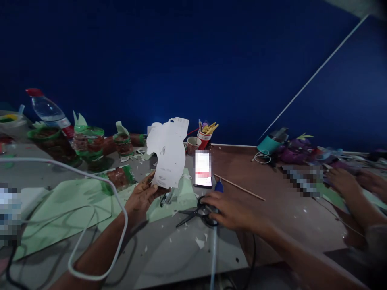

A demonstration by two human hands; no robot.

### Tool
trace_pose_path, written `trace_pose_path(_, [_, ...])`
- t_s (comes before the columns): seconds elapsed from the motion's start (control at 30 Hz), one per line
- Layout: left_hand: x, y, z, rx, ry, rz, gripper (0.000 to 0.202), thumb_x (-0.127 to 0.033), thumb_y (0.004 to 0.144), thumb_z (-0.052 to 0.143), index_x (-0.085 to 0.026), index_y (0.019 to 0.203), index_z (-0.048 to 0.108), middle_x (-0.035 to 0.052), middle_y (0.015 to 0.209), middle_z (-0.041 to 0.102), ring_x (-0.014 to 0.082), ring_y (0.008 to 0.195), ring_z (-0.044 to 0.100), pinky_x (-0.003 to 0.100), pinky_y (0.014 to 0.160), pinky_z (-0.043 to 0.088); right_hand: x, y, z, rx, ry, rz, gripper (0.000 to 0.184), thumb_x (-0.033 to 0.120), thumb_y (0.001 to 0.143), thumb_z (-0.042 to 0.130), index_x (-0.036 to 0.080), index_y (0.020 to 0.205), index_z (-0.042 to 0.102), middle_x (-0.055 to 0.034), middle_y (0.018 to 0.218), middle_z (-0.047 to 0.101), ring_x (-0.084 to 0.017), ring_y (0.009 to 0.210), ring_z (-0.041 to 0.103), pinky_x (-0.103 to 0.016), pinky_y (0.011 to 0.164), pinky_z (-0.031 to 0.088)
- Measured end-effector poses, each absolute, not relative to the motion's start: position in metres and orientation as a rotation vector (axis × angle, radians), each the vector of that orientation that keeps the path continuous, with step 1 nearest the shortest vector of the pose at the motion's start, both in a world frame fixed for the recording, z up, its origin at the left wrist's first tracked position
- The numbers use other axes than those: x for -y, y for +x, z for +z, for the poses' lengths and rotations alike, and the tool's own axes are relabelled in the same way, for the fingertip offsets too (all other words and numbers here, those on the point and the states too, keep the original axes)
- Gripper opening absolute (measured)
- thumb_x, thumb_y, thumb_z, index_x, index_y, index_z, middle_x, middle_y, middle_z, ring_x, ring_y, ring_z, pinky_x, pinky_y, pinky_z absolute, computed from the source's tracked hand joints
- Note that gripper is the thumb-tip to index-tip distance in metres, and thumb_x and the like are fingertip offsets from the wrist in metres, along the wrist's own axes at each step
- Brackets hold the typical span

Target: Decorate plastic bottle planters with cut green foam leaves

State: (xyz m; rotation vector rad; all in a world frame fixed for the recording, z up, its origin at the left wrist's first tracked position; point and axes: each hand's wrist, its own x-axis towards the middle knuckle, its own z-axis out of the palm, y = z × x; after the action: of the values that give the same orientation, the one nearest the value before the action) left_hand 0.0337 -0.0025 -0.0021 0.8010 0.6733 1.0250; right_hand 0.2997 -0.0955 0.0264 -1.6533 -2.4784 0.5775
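Observation:
My left hand (144, 195) pinches the lower end of a cut-out piece of white paper (169, 159) between thumb and fingers, holding it upright above the table. Small dark drawn marks show on the paper's face. My right hand (228, 207) is at the handles of black scissors (185, 220), its fingers at the finger loops. The scissors' blades are spread apart and point left, low over the grey tabletop. Just beyond that hand are a blue-capped tool (219, 186) and a lit phone (203, 171) standing upright.
Pale green sheets (65, 205) lie at left beneath a looping white cable (123, 213). Brown-and-green wrapped containers (89, 147) and a plastic bottle (50, 110) stand behind. A red cup (204, 139) holds tools; a wooden stick (240, 187) lies right. Another person's hands (344, 181) work far right.

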Motion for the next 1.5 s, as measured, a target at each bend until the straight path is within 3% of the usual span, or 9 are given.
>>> trace_pose_path(0.17, [0.005, 0.035, -0.001, -0.657, 0.810, 1.020, 0.064, -0.018, 0.067, 0.073, -0.022, 0.128, 0.053, 0.0087, 0.104, 0.071, 0.0248, 0.080, 0.069, 0.041, 0.080, 0.055, 0.101, 0.286, 0.014, 2.694, -1.650, 0.296, 0.047, 0.014, 0.076, 0.061, 0.020, 0.122, 0.054, -0.0118, 0.113, 0.058, -0.028, 0.109, 0.050, -0.043, 0.094, 0.040])
trace_pose_path(0.27, [0.003, 0.034, -0.005, -0.637, 0.780, 1.044, 0.062, -0.017, 0.067, 0.073, -0.021, 0.126, 0.055, 0.0076, 0.101, 0.072, 0.0240, 0.083, 0.069, 0.039, 0.079, 0.056, 0.096, 0.283, 0.016, 2.789, -1.598, 0.192, 0.049, 0.013, 0.074, 0.060, 0.019, 0.123, 0.052, -0.0111, 0.104, 0.060, -0.027, 0.101, 0.051, -0.043, 0.090, 0.040])
trace_pose_path(0.47, [0.001, 0.031, -0.008, -0.594, 0.785, 1.051, 0.065, -0.016, 0.067, 0.073, -0.022, 0.128, 0.052, 0.0084, 0.109, 0.070, 0.0259, 0.091, 0.068, 0.040, 0.082, 0.055, 0.089, 0.281, 0.026, 2.888, -1.534, 0.204, 0.033, 0.010, 0.076, 0.054, 0.019, 0.107, 0.061, -0.0084, 0.092, 0.062, -0.024, 0.094, 0.053, -0.037, 0.084, 0.039])
trace_pose_path(0.67, [0.000, 0.029, -0.009, -0.600, 0.805, 1.039, 0.066, -0.017, 0.070, 0.071, -0.022, 0.132, 0.049, 0.0096, 0.115, 0.067, 0.0274, 0.095, 0.067, 0.041, 0.083, 0.054, 0.093, 0.305, 0.051, 2.745, -1.561, 0.437, 0.025, 0.014, 0.081, 0.054, 0.023, 0.102, 0.065, -0.0054, 0.091, 0.066, -0.023, 0.091, 0.056, -0.038, 0.084, 0.040])
trace_pose_path(0.97, [-0.003, 0.030, -0.019, -0.569, 0.806, 1.046, 0.059, -0.017, 0.072, 0.070, -0.023, 0.128, 0.053, 0.0092, 0.114, 0.068, 0.0268, 0.094, 0.067, 0.040, 0.082, 0.055, 0.101, 0.331, 0.044, 2.148, -1.649, 0.904, 0.041, 0.019, 0.076, 0.058, 0.020, 0.117, 0.059, -0.0090, 0.116, 0.063, -0.025, 0.107, 0.056, -0.042, 0.094, 0.042])
trace_pose_path(1.1, [-0.001, 0.030, -0.014, -0.589, 0.814, 1.049, 0.060, -0.019, 0.073, 0.069, -0.022, 0.129, 0.051, 0.0102, 0.116, 0.067, 0.0272, 0.096, 0.066, 0.041, 0.085, 0.054, 0.097, 0.322, 0.034, 1.899, -1.477, 1.253, 0.047, 0.042, 0.077, 0.062, 0.019, 0.118, 0.060, -0.0114, 0.122, 0.060, -0.028, 0.113, 0.054, -0.043, 0.097, 0.040])
trace_pose_path(1.2, [0.000, 0.030, -0.011, -0.609, 0.820, 1.052, 0.061, -0.020, 0.071, 0.071, -0.022, 0.129, 0.051, 0.0097, 0.115, 0.068, 0.0266, 0.094, 0.067, 0.040, 0.085, 0.054, 0.090, 0.310, 0.024, 1.709, -1.332, 1.539, 0.066, 0.064, 0.071, 0.061, 0.015, 0.116, 0.062, -0.0128, 0.107, 0.066, -0.026, 0.097, 0.061, -0.039, 0.086, 0.046])
trace_pose_path(1.27, [-0.001, 0.029, -0.012, -0.599, 0.826, 1.052, 0.062, -0.021, 0.071, 0.071, -0.023, 0.130, 0.051, 0.0092, 0.113, 0.069, 0.0261, 0.093, 0.067, 0.039, 0.085, 0.053, 0.085, 0.300, 0.018, 1.640, -1.235, 1.645, 0.074, 0.070, 0.067, 0.060, 0.012, 0.113, 0.062, -0.0124, 0.098, 0.068, -0.023, 0.087, 0.062, -0.035, 0.079, 0.047])
trace_pose_path(1.5, [-0.005, 0.026, -0.022, -0.600, 0.851, 1.113, 0.058, -0.023, 0.076, 0.068, -0.027, 0.131, 0.051, 0.0077, 0.114, 0.068, 0.0230, 0.085, 0.067, 0.038, 0.080, 0.054, 0.074, 0.280, 0.005, 1.637, -1.306, 1.677, 0.049, 0.048, 0.076, 0.064, 0.018, 0.115, 0.060, -0.0086, 0.102, 0.067, -0.018, 0.087, 0.061, -0.031, 0.077, 0.048])
